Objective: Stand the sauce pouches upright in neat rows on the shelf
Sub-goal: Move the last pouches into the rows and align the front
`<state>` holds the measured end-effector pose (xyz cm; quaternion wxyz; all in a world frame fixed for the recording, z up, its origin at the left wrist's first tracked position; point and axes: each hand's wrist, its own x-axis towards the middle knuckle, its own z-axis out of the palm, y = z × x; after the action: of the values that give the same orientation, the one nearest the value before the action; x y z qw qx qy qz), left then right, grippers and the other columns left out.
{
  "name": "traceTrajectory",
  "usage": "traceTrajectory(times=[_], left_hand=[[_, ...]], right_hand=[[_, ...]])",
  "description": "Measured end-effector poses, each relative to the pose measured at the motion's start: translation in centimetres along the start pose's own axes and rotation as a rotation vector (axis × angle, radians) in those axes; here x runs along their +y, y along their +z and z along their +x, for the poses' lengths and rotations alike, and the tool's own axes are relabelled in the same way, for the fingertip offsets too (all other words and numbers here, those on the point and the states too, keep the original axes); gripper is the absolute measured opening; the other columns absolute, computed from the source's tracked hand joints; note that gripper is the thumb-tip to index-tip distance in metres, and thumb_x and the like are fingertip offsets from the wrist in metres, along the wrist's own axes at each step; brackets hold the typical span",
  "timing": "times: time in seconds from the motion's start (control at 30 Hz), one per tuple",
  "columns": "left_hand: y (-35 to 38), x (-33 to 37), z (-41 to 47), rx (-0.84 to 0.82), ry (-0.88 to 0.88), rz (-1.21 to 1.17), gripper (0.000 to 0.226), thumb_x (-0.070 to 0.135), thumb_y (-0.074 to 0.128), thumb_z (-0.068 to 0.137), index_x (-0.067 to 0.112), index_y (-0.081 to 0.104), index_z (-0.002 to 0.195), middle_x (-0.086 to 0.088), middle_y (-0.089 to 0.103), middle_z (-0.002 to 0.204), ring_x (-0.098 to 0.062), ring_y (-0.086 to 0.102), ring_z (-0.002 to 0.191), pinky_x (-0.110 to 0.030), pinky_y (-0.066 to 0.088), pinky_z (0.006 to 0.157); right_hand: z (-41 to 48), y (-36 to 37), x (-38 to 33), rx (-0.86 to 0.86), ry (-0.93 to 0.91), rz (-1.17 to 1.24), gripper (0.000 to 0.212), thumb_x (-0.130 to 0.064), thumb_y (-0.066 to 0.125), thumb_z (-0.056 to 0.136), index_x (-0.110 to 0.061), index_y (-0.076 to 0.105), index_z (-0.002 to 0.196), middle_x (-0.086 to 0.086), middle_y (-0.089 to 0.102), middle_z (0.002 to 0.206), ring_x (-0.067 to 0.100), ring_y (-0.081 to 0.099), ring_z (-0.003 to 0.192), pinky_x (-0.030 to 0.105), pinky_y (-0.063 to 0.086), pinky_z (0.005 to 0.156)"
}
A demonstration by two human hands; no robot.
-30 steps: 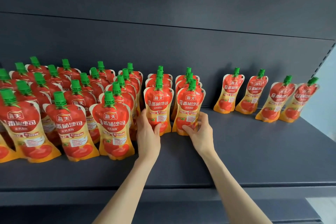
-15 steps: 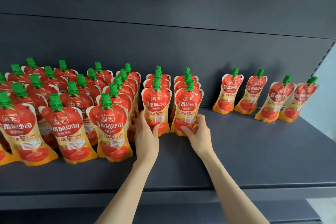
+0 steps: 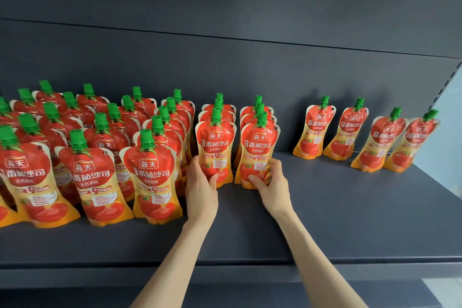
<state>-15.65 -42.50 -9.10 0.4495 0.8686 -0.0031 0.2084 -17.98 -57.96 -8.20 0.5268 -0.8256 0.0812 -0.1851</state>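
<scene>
Fingers [image 3: 274,166] of our right hand [image 3: 273,187] are curling round the right edge of a tomato sauce pouch [image 3: 258,152] while the thumb is pressing on its lower front, so we are gripping it near the base. Our left hand [image 3: 201,190] is doing much the same on the neighbouring pouch [image 3: 215,147]. Its thumb is lying across the printed tomato, and the other fingers are wrapping behind the left edge, mostly out of sight.

Both pouches are standing upright on the dark grey shelf [image 3: 350,207], just beside each other with a narrow gap between them. Each one is heading a short file, with two more green-capped pouches lining up behind it toward the back panel [image 3: 225,57].

To our left, a dense block of pouches [image 3: 150,177] is filling the shelf in several rows, caps pointing up, and its front row is sitting nearer the shelf edge than the two we are holding. To our right, well apart from our hands, four more pouches [image 3: 346,132] are standing singly along the back of the shelf in two loose pairs. Our bare forearms are reaching in over the front lip of the shelf.
</scene>
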Motion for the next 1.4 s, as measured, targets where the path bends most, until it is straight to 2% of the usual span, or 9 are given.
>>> traceTrajectory(times=[0.23, 0.57, 0.67, 1.0, 1.27, 1.4], left_hand=[[-0.1, 0.1, 0.0, 0.008, -0.007, -0.063, 0.058, 0.019, 0.06, 0.089, 0.008, 0.032, 0.138, -0.012, 0.045, 0.138, -0.027, 0.043, 0.129, -0.037, 0.039, 0.102], [0.6, 1.2, 0.2, 0.064, -0.045, -0.048, 0.073, 0.037, 0.066, 0.082, 0.008, 0.029, 0.138, -0.011, 0.046, 0.135, -0.028, 0.049, 0.124, -0.041, 0.048, 0.093], [0.8, 1.0, 0.3, 0.063, -0.054, -0.033, 0.074, 0.038, 0.067, 0.081, 0.007, 0.03, 0.138, -0.013, 0.046, 0.134, -0.029, 0.05, 0.122, -0.044, 0.05, 0.092], [1.0, 0.6, 0.2, 0.061, -0.02, -0.016, 0.071, 0.036, 0.065, 0.084, 0.006, 0.03, 0.138, -0.014, 0.046, 0.133, -0.03, 0.049, 0.122, -0.044, 0.05, 0.093], [0.8, 0.6, 0.1, 0.008, -0.042, -0.01, 0.077, 0.039, 0.062, 0.084, 0.006, 0.024, 0.143, -0.014, 0.042, 0.14, -0.03, 0.045, 0.127, -0.044, 0.048, 0.096], [-0.3, 1.5, -0.9, -0.03, -0.04, 0.014, 0.08, 0.039, 0.06, 0.086, 0.007, 0.017, 0.146, -0.013, 0.035, 0.147, -0.029, 0.038, 0.134, -0.041, 0.041, 0.102]], right_hand=[[0.2, 0.1, 0.3, 0.017, -0.007, -0.029, 0.046, -0.023, 0.068, 0.085, -0.017, 0.041, 0.122, 0.001, 0.06, 0.121, 0.016, 0.058, 0.11, 0.034, 0.049, 0.094], [0.4, 0.0, 0.5, 0.047, -0.007, -0.009, 0.043, -0.022, 0.068, 0.085, -0.022, 0.041, 0.119, -0.001, 0.06, 0.12, 0.015, 0.058, 0.11, 0.034, 0.048, 0.096], [0.5, 0.0, 0.5, 0.035, -0.016, -0.006, 0.042, -0.022, 0.068, 0.085, -0.028, 0.039, 0.114, -0.005, 0.059, 0.117, 0.013, 0.058, 0.108, 0.03, 0.048, 0.094], [0.4, 0.0, 0.1, 0.002, -0.007, 0.02, 0.044, -0.022, 0.067, 0.085, -0.02, 0.041, 0.121, -0.011, 0.055, 0.112, 0.005, 0.054, 0.101, 0.022, 0.045, 0.088], [0.3, -0.1, 0.0, -0.002, 0.002, 0.035, 0.043, -0.021, 0.068, 0.084, -0.024, 0.04, 0.117, -0.008, 0.057, 0.114, 0.006, 0.055, 0.101, 0.023, 0.047, 0.089], [-0.4, -0.6, 0.0, 0.066, 0.003, 0.04, 0.052, -0.021, 0.071, 0.082, -0.017, 0.042, 0.124, -0.008, 0.053, 0.115, 0.005, 0.052, 0.103, 0.007, 0.042, 0.077]])
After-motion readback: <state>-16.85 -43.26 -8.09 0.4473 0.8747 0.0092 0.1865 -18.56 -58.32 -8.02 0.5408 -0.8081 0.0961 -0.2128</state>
